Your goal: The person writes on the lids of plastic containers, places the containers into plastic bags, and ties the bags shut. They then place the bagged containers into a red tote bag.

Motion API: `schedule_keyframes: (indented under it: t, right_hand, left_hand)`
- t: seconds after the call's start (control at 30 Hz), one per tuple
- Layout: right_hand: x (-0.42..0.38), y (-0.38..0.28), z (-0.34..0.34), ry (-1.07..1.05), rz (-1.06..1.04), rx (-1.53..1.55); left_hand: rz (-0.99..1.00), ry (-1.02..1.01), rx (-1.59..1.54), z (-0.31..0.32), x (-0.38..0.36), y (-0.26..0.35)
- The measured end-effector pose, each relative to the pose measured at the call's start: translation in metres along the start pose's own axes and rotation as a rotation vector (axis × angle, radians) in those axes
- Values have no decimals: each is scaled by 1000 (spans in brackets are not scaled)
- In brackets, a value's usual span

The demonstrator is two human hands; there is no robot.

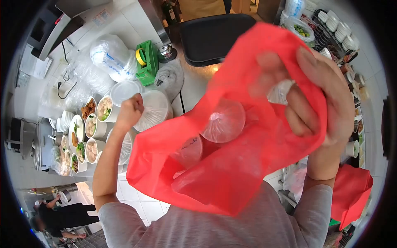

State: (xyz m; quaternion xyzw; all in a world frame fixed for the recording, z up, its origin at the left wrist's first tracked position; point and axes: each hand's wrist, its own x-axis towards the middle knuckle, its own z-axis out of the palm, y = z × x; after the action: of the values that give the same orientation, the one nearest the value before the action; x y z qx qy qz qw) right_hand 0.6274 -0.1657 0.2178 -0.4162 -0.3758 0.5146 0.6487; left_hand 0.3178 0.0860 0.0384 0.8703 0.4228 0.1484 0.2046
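Observation:
My right hand (pixel 326 95) is closed round the handle of a red cloth-like bag (pixel 231 177), held up high at the right. Through the bag's opening show plastic-wrapped round containers (pixel 223 122), their clear film gathered at the top. My left hand (pixel 131 112) is closed at the edge of a white bowl wrapped in clear plastic (pixel 153 110). The film's folds run toward my fingers, which seem to pinch it. Right behind that hand lies a clear round lid (pixel 126 93). Another wrapped bowl (pixel 125 146) stands partly behind my left forearm.
Several open bowls of food (pixel 95 126) crowd the counter's left side. Behind them are plastic bags (pixel 109 58), a green tape dispenser (pixel 147 64) and a black tray (pixel 215 37). A second red bag (pixel 351 194) hangs at lower right. A co-worker (pixel 66 221) stands at lower left.

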Motion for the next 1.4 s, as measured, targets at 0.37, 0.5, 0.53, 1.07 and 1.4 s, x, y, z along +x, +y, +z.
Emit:
schedule_keyframes:
  t: [0.37,0.5,0.53,1.07,1.4]
  right_hand:
    - [49,-6,-13,-256,-15,-144]
    - [61,-5,-22,-352,21,-105]
    - [61,-5,-21,-343,28,-73]
    - [114,-61,-26,-485,217,415]
    - [82,-36,-43,-282,-136,-300]
  left_hand:
    - [174,399,-251,-193,-37,198]
    - [421,385,-381,-169,-33,237]
    - [234,322,-480,-149,-41,263]
    - [171,-178,-773,46,-4,194]
    - [-290,89,-80,-91,-116,67]
